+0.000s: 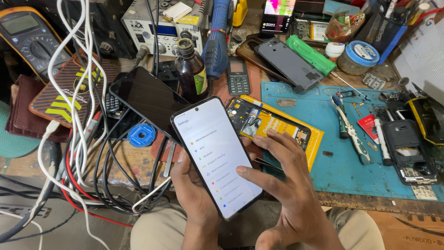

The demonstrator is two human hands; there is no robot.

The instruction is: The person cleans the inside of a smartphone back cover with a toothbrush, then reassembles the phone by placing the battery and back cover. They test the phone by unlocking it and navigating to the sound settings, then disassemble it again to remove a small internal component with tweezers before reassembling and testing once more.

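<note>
Over the cluttered bench edge, above our lap, we hold a black slab smartphone with a lit white menu screen [215, 155]. Our left hand [194, 194] cradles it from beneath and behind, fingers wrapped around the left edge, clamped on the body. Our right hand [289, 185] lies at the right edge, thumb tip resting on the glass low on the list, fingers loosely spread and grasping nothing of its own.

Surroundings noted:
- an opened phone body lying on a yellow card [273, 125], just beyond the held handset, on a blue silicone work mat [323, 171];
- a dark blank-screened phone [148, 99] to the left, tilted over a tangle of white, black and red cables [83, 153];
- a brown glass bottle [190, 69] upright behind;
- a small grey keypad phone [238, 76] and a grey plastic back cover [289, 62] further back;
- a yellow-edged multimeter [30, 37] at far left.

Judgement: the step in hand looks like scrolling or picking an entry in the on-screen list. A further touch would call for a light, precise thumb tap while the left-hand grip steadies the handset; text is too small for us to tell which row.
</note>
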